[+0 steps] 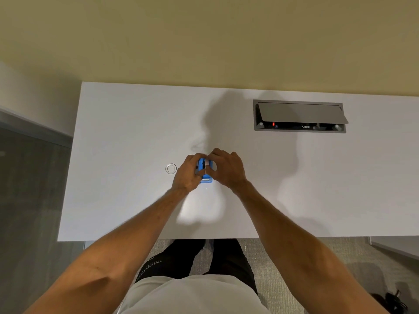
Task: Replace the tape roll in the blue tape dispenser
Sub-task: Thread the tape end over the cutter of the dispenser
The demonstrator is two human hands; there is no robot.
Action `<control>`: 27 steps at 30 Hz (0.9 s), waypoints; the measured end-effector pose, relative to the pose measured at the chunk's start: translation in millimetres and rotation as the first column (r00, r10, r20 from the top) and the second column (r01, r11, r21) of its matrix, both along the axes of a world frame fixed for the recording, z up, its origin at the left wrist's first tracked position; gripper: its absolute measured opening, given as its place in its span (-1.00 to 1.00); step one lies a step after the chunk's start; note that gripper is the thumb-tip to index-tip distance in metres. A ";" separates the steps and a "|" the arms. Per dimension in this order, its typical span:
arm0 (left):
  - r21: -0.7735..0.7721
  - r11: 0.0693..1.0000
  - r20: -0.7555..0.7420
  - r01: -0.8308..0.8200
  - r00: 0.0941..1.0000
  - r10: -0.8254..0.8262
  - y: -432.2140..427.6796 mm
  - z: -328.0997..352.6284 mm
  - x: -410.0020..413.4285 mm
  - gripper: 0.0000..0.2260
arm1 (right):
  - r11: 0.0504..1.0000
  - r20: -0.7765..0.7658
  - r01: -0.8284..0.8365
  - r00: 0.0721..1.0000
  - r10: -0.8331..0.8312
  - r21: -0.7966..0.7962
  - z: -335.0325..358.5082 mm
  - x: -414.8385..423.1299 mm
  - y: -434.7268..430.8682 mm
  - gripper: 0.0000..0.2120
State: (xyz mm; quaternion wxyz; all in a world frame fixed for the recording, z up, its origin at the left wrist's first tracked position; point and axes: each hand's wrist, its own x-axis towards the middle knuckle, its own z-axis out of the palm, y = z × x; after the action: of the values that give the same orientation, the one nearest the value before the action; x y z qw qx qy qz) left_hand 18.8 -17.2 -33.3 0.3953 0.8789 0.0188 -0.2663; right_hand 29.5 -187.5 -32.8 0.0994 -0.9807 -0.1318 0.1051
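The blue tape dispenser stands on the white table, mostly covered by both hands. My left hand grips its left side. My right hand is closed over its top and right side, fingertips at the slot where a pale roll and a dark hub show. A clear tape roll lies flat on the table just left of my left hand, apart from it.
A grey cable hatch with its lid tilted open is set into the table at the back right. The table's left edge is near, with grey floor beyond. The front edge runs just before my legs.
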 end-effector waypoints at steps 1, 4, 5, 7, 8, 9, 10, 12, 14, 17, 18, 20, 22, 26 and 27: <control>0.005 1.000 -0.001 0.006 1.000 -0.006 0.3 -0.2 0.2 -0.57 | 1.000 0.001 -0.006 1.000 0.006 -0.007 -0.3 0.7 0.6 -0.62; 0.015 0.999 0.003 0.031 1.000 -0.031 0.1 -1.4 2.1 -0.56 | 1.000 0.009 -0.015 1.000 0.015 -0.002 -0.7 2.0 0.0 -0.61; 0.022 0.999 0.004 0.035 0.999 -0.035 -0.2 -2.0 2.4 -0.55 | 1.000 0.015 -0.017 1.000 0.017 -0.006 -1.0 1.7 -0.4 -0.61; 0.043 0.998 0.012 0.050 0.999 -0.050 0.1 -3.1 2.4 -0.53 | 1.000 0.029 -0.019 0.999 0.019 -0.015 -1.8 0.5 0.2 -0.63; 0.054 0.997 0.018 0.062 0.998 -0.063 0.6 -3.5 2.6 -0.52 | 1.000 0.036 -0.017 0.999 0.018 -0.013 -2.4 -0.1 0.9 -0.63; 0.060 0.995 0.024 0.075 0.997 -0.076 1.3 -3.8 3.0 -0.51 | 1.000 0.042 -0.014 0.999 0.015 -0.007 -2.7 -0.6 1.5 -0.63; 0.061 0.994 0.028 0.087 0.996 -0.089 2.0 -3.9 3.6 -0.52 | 1.000 0.048 -0.011 0.999 0.011 0.000 -2.8 -1.2 1.8 -0.63; 0.058 0.993 0.038 0.104 0.994 -0.107 3.1 -3.8 5.3 -0.55 | 1.000 0.065 -0.008 0.998 0.007 0.009 -3.0 -2.6 1.7 -0.62; 0.067 0.992 0.047 0.110 0.993 -0.113 3.6 -2.7 6.7 -0.57 | 1.000 0.094 -0.001 0.996 -0.001 0.023 -3.4 -5.1 1.8 -0.62; 0.076 0.991 0.074 0.112 0.990 -0.117 3.5 -1.9 6.3 -0.61 | 0.999 0.114 0.016 0.993 -0.020 0.039 -3.7 -7.8 3.1 -0.64; 0.074 0.991 0.080 0.107 0.990 -0.113 3.2 -1.3 5.3 -0.61 | 0.999 0.120 0.024 0.992 -0.029 0.044 -4.0 -7.9 3.4 -0.66; 0.072 0.993 0.083 0.091 0.992 -0.097 2.6 0.0 3.6 -0.62 | 0.998 0.121 0.047 0.991 -0.053 0.051 -3.7 -5.9 4.3 -0.69; 0.068 0.995 0.075 0.074 0.994 -0.079 1.0 0.3 2.1 -0.63 | 0.998 0.093 0.057 0.994 -0.060 0.034 -2.9 -3.0 4.6 -0.69; 0.056 0.998 0.051 0.041 0.998 -0.044 -2.0 2.4 0.1 -0.62 | 0.998 0.099 0.028 0.995 -0.033 0.052 0.4 0.9 1.0 -0.75; 0.050 0.998 0.049 0.039 0.998 -0.042 -1.6 2.9 -0.8 -0.61 | 0.998 0.105 0.015 0.994 -0.021 0.055 0.9 -0.1 0.6 -0.75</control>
State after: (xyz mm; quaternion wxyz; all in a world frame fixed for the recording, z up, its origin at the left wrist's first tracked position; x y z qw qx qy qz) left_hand 18.0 -18.8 -30.3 0.3684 0.8950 -0.0025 -0.2516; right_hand 29.4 -186.9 -31.9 0.1197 -0.9830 -0.1307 0.0484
